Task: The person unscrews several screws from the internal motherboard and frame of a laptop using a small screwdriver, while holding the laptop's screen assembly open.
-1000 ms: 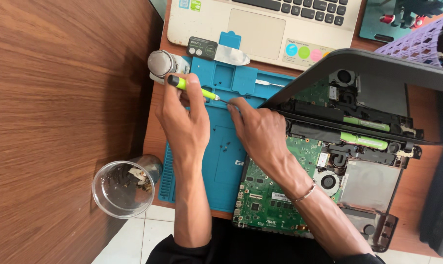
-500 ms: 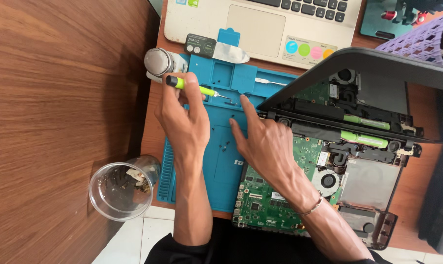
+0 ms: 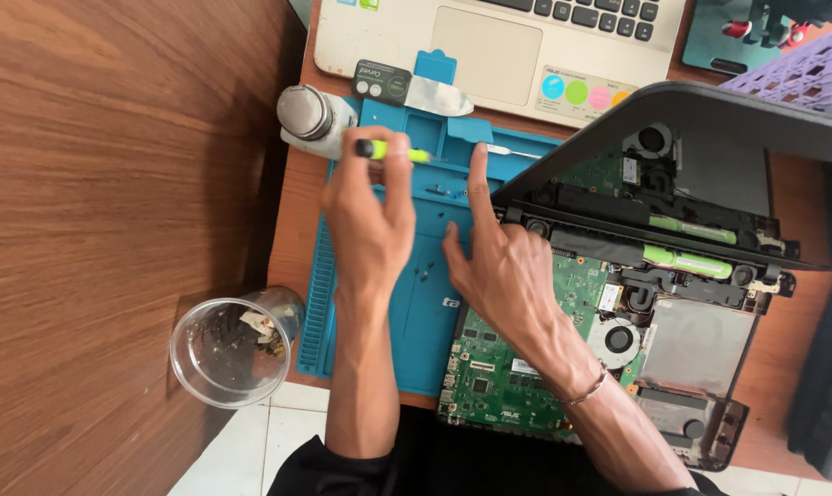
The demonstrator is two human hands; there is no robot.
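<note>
Up at twelve o'clock on the blue repair mat (image 3: 416, 312), the left hand (image 3: 370, 220) grips a green screwdriver (image 3: 393, 152). Beside it, the right hand (image 3: 503, 266) lies open, forefinger extended, over the wooden desk (image 3: 292, 220); white floor tiles (image 3: 250, 432) show at six o'clock.

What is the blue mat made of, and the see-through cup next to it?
The blue mat looks like soft rubber or silicone: a matte, even surface with moulded trays and ridges along its edge. The cup looks like thin clear plastic, though it could be glass: you see straight through it to scraps inside, and its rim catches the light.
</note>
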